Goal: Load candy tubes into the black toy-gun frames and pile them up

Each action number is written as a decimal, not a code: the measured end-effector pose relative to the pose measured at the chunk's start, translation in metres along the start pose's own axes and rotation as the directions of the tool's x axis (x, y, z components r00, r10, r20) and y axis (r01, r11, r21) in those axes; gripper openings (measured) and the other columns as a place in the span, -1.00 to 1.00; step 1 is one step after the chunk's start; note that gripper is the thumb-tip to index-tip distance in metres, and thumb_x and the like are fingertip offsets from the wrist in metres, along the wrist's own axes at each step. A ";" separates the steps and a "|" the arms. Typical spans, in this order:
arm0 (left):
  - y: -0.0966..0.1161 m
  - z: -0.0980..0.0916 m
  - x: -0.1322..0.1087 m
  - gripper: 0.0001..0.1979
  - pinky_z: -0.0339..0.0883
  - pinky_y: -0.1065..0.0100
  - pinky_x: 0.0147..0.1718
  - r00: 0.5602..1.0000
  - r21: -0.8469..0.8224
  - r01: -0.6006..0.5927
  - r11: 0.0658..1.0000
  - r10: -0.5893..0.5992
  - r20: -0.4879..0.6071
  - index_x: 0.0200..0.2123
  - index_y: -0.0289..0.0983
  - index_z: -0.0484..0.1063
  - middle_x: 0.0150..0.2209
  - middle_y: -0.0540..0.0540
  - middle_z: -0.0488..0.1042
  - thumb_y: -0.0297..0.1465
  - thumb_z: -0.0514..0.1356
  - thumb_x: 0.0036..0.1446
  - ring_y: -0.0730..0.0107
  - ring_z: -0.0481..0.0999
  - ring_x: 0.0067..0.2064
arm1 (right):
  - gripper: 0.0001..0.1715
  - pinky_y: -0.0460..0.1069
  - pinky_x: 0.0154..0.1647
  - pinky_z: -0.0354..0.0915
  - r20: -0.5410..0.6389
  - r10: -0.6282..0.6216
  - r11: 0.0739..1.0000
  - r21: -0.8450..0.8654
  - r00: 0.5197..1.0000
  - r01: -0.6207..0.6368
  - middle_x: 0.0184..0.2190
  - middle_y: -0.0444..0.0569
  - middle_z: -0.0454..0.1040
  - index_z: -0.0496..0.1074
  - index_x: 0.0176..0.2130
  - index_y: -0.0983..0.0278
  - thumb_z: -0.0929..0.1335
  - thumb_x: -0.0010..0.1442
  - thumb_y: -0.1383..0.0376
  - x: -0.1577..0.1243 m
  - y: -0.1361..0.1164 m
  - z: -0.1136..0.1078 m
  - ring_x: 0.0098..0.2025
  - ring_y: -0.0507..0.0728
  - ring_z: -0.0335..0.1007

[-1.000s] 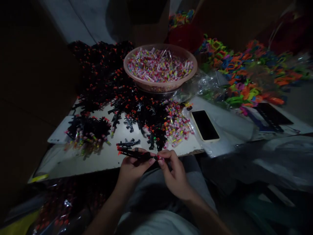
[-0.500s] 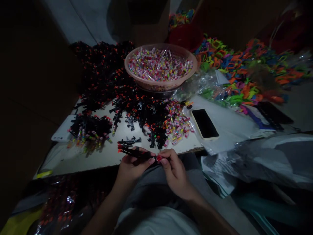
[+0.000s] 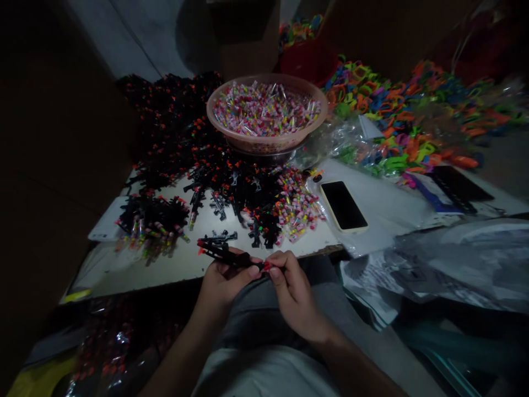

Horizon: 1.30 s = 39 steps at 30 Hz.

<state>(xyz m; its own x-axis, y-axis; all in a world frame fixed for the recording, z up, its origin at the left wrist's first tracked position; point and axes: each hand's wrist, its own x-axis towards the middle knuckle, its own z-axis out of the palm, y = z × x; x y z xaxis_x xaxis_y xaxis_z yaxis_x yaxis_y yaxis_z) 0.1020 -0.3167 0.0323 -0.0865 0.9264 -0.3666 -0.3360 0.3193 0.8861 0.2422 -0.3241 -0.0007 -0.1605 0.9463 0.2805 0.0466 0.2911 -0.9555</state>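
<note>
My left hand (image 3: 223, 282) is closed round a small black toy gun (image 3: 219, 251) with an orange tip pointing left. Pinched at the gun's rear end, the fingers of my right hand (image 3: 291, 289) hold a small red-ended piece that I cannot make out. Both hands hover over my lap at the near edge of the white board (image 3: 182, 264). Just beyond them lie a few loose black toy guns (image 3: 219, 237). A small heap of wrapped candy tubes (image 3: 295, 204) lies right of those.
A pink basket (image 3: 266, 142) full of wrapped candies stands at the back. A big pile of black toy guns (image 3: 177, 143) fills the left, with a bundle (image 3: 151, 226) holding candy tubes. A phone (image 3: 343, 205) lies right. Coloured plastic toys (image 3: 397, 121) and plastic bags (image 3: 454, 264) crowd the right.
The hands have barely moved and keep working at the gun's rear end. The view has shifted slightly, so the board's contents sit a little lower and left.
</note>
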 end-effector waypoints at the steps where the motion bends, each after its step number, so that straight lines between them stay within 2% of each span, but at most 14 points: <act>1: 0.000 0.001 0.000 -0.62 0.46 0.35 -0.32 1.000 0.001 0.000 1.000 0.000 0.008 -0.41 -0.31 0.36 -0.42 -0.03 0.56 -0.39 0.46 -0.30 0.35 0.55 -0.36 | -0.90 -0.07 -0.20 0.25 0.001 0.011 0.999 0.032 1.000 -0.011 -0.29 -0.10 0.33 0.20 -0.19 0.19 0.15 0.36 0.27 0.000 0.000 0.000 -0.24 0.04 0.30; 6: -0.001 0.005 -0.005 -0.63 0.46 0.35 -0.31 0.998 -0.031 -0.061 0.998 0.060 -0.020 -0.43 -0.28 0.35 -0.45 0.00 0.55 -0.41 0.46 -0.30 0.36 0.55 -0.37 | -0.89 -0.09 -0.24 0.22 0.008 0.063 0.987 0.151 0.998 -0.064 -0.31 -0.13 0.31 0.21 -0.22 0.18 0.16 0.36 0.25 -0.001 -0.002 -0.002 -0.29 0.02 0.26; 13: 0.001 0.002 -0.003 -0.71 0.45 0.41 -0.33 0.987 0.145 -0.159 0.977 0.155 0.034 -0.45 -0.29 0.39 -0.46 -0.04 0.56 -0.43 0.43 -0.26 0.36 0.56 -0.38 | -0.87 -0.09 -0.25 0.21 0.057 0.032 0.998 0.059 0.998 -0.035 -0.30 -0.11 0.30 0.19 -0.21 0.20 0.12 0.37 0.29 -0.001 -0.005 -0.007 -0.29 0.02 0.25; 16: 0.005 0.002 -0.001 -0.74 0.44 0.42 -0.33 0.986 0.197 -0.162 0.967 0.151 0.071 -0.44 -0.29 0.41 -0.45 -0.04 0.58 -0.45 0.41 -0.24 0.36 0.56 -0.37 | -0.85 -0.09 -0.30 0.21 0.084 0.054 0.998 0.021 0.995 -0.056 -0.35 -0.13 0.29 0.19 -0.24 0.21 0.11 0.37 0.30 0.001 -0.006 -0.010 -0.33 0.02 0.25; 19: 0.006 -0.002 -0.001 -0.75 0.43 0.44 -0.34 0.982 0.254 -0.188 0.949 0.177 0.065 -0.45 -0.28 0.43 -0.46 -0.03 0.58 -0.47 0.41 -0.26 0.36 0.56 -0.37 | -0.87 -0.08 -0.29 0.23 0.124 0.032 0.998 -0.054 0.992 -0.026 -0.35 -0.11 0.31 0.17 -0.23 0.21 0.10 0.35 0.34 0.001 -0.005 -0.010 -0.32 0.04 0.28; 21: 0.006 -0.005 -0.001 -0.75 0.42 0.45 -0.35 0.979 0.303 -0.200 0.932 0.197 0.041 -0.47 -0.29 0.45 -0.48 -0.03 0.57 -0.47 0.42 -0.29 0.36 0.56 -0.38 | -0.88 -0.05 -0.29 0.25 0.145 -0.026 0.985 -0.162 0.989 0.050 -0.34 -0.07 0.34 0.15 -0.21 0.21 0.10 0.31 0.39 0.001 -0.003 -0.008 -0.31 0.07 0.32; 24: 0.006 -0.008 -0.002 -0.76 0.42 0.45 -0.37 0.986 0.338 -0.143 0.930 0.163 -0.030 -0.49 -0.32 0.48 -0.48 -0.07 0.58 -0.44 0.44 -0.30 0.33 0.56 -0.39 | -0.83 -0.01 -0.31 0.27 0.146 -0.098 0.922 -0.360 0.984 0.145 -0.34 -0.01 0.36 0.12 -0.20 0.22 0.10 0.24 0.46 -0.001 0.002 -0.001 -0.32 0.12 0.36; 29: -0.005 -0.010 0.002 -0.69 0.43 0.42 -0.34 0.989 0.181 -0.024 0.983 0.050 -0.138 -0.45 -0.34 0.51 -0.44 -0.09 0.59 -0.41 0.47 -0.35 0.32 0.56 -0.38 | -0.83 0.02 -0.31 0.31 0.159 -0.048 0.861 -0.494 0.986 0.122 -0.33 0.04 0.39 0.14 -0.20 0.25 0.08 0.25 0.45 0.002 0.008 0.010 -0.31 0.17 0.39; 32: -0.020 -0.012 0.009 -0.69 0.42 0.45 -0.32 0.985 0.014 0.030 0.999 -0.028 -0.168 -0.41 -0.34 0.53 -0.41 -0.07 0.59 -0.41 0.46 -0.31 0.38 0.56 -0.36 | -0.88 0.06 -0.21 0.31 0.130 -0.026 0.830 -0.549 0.991 0.094 -0.28 0.08 0.41 0.19 -0.17 0.29 0.14 0.28 0.37 0.004 0.013 0.014 -0.23 0.19 0.38; 36: -0.037 -0.015 0.015 -0.71 0.41 0.47 -0.34 0.979 -0.203 0.140 0.969 -0.166 -0.116 -0.35 -0.34 0.53 -0.33 -0.09 0.58 -0.42 0.44 -0.23 0.40 0.55 -0.30 | -0.78 0.15 -0.12 0.25 0.156 0.004 0.716 -0.691 0.988 0.106 -0.21 0.15 0.42 0.26 -0.11 0.35 0.27 0.22 0.31 0.003 0.022 0.014 -0.16 0.27 0.32; 39: -0.045 -0.015 0.014 -0.71 0.42 0.44 -0.30 0.975 -0.239 0.197 0.951 -0.215 -0.052 -0.33 -0.37 0.52 -0.32 -0.12 0.57 -0.41 0.42 -0.19 0.39 0.54 -0.30 | -0.92 0.10 -0.19 0.23 0.183 0.138 0.680 -0.732 0.973 0.041 -0.30 0.08 0.44 0.30 -0.24 0.32 0.26 0.21 0.36 0.003 0.028 0.011 -0.23 0.25 0.34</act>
<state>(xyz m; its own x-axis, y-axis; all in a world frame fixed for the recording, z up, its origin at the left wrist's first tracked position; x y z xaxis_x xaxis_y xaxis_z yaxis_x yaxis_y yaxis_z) 0.1021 -0.3207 -0.0164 -0.0607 0.8243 -0.5628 -0.5607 0.4384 0.7025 0.2326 -0.3150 -0.0279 -0.3301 0.9357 0.1242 0.7470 0.3394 -0.5717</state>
